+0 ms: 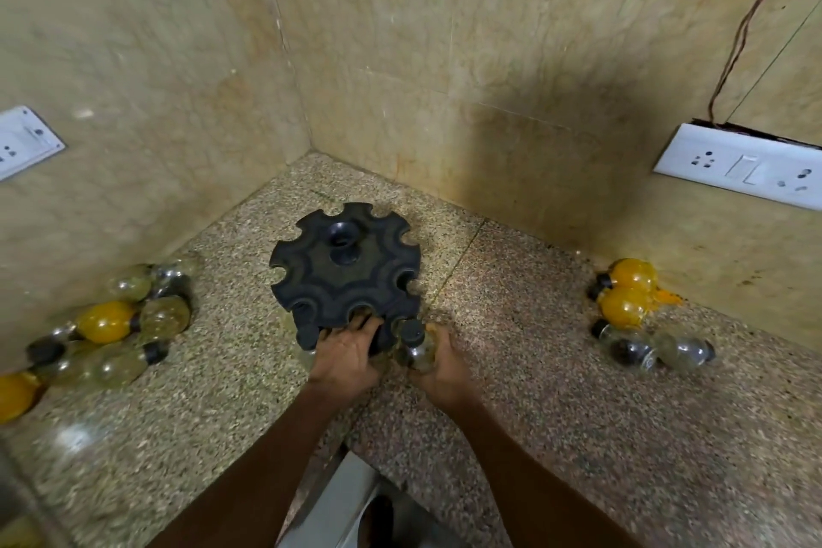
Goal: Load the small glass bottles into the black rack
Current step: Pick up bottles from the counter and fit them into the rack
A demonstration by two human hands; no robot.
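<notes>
A round black rack (342, 276) with open notches around its rim stands on the speckled stone counter (556, 392) in the corner. My left hand (347, 358) grips the rack's near edge, fingers in a front notch. Beside it, my right hand (438, 365) holds a small clear glass bottle (416, 345) with a black cap, upright next to the rack's near right notch. More small bottles, some clear and some yellow, lie in a heap at the left (111, 334) and in a smaller group at the right (636, 316).
Beige marble walls close the corner behind the rack. White socket plates sit on the left wall (22, 140) and the right wall (743, 165), with a brown wire (734, 45) running up from the right one. The counter's inner edge is at the bottom centre.
</notes>
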